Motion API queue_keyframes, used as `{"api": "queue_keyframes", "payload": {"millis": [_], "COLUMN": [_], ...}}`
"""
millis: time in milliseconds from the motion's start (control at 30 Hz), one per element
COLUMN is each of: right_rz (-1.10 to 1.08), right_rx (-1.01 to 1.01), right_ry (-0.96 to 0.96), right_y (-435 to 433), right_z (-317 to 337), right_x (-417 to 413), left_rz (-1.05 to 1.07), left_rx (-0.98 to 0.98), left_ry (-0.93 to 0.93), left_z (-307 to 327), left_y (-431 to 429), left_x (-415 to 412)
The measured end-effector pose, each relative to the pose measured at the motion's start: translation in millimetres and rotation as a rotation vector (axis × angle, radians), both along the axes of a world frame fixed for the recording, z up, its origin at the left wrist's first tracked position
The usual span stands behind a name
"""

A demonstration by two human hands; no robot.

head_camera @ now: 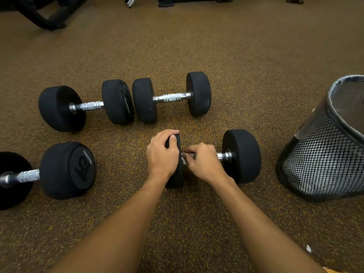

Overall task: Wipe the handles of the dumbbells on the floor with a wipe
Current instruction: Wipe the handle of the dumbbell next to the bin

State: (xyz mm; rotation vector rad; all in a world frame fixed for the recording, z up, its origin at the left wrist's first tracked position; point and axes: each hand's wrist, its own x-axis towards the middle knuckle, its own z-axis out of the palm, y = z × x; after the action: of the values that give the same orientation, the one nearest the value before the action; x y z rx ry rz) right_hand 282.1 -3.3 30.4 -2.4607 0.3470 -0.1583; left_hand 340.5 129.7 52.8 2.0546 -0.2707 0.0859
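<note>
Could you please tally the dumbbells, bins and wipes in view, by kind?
Dumbbells: 4 (far left dumbbell, far right dumbbell, near left dumbbell, near right dumbbell)
Mesh wastebasket: 1
Wipe: 1, held in the right hand
Total: 6

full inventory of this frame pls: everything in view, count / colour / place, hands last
dumbbells: 4, black heads with chrome handles, on the floor: far left dumbbell, far right dumbbell, near left dumbbell cut by the frame edge, near right dumbbell under the hands
wipe: 1, whitish, on the near right dumbbell's handle, mostly hidden
bin: 1, black mesh with grey liner, right edge
scrap: 1, white, floor, lower right
gym frames: black, top edge, count unclear
floor: brown, yellow-speckled
left hand: grips the near right dumbbell's left head
right hand: holds the wipe on the handle
</note>
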Motion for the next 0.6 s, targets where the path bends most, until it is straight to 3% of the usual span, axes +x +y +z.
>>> {"api": "queue_keyframes", "payload": {"millis": [100,233,333,500,600], "right_rz": [-0.030,-0.021,0.018,0.087,0.120], "right_rx": [0.033,-0.147,-0.202,-0.068,-0.086], "right_ry": [0.036,0.152,0.023,-0.277,-0.379], "right_y": [1,8,6,0,-5], "right_z": [2,11,3,-22,-33], "right_x": [3,11,1,-20,-27], "left_rz": [-0.004,-0.004,-0.001,0.001,0.002], "left_rx": [0.004,0.002,-0.002,0.012,0.004], "left_ry": [-0.001,0.006,0.008,0.002,0.015], "left_z": [-1,1,1,1,1], "left_y": [1,0,0,1,1], "left_x": [-1,1,0,-2,-1]}}
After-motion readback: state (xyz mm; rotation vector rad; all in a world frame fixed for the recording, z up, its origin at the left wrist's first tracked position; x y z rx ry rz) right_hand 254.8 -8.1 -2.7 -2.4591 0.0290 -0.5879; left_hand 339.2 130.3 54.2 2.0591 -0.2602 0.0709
